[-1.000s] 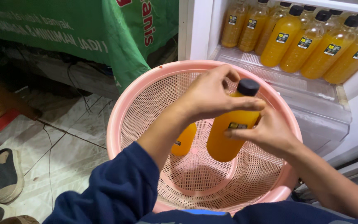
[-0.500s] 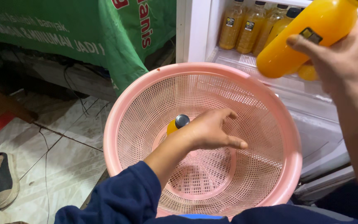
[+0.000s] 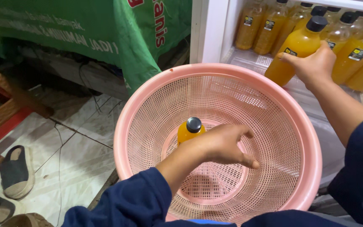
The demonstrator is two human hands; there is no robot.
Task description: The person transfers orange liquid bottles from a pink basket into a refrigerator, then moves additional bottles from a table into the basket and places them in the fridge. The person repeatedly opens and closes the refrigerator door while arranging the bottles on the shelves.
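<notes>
**Two bottles, one basket**

Our right hand [image 3: 316, 63] grips an orange bottle [image 3: 295, 48] with a black cap, holding it at the fridge shelf [image 3: 257, 63], just beside the row of like bottles [image 3: 358, 50]. Our left hand [image 3: 219, 145] reaches into the pink mesh basket [image 3: 148, 105], fingers loosely curled and holding nothing, just over a second bottle [image 3: 190, 130] lying beneath them.

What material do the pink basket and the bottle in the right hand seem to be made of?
Basket: likely moulded plastic, matte pink, with a fine regular mesh and a smooth thick rim.
Bottle: probably clear plastic, glossy, with orange liquid showing through; glass cannot be ruled out. Its cap looks like black plastic.
</notes>
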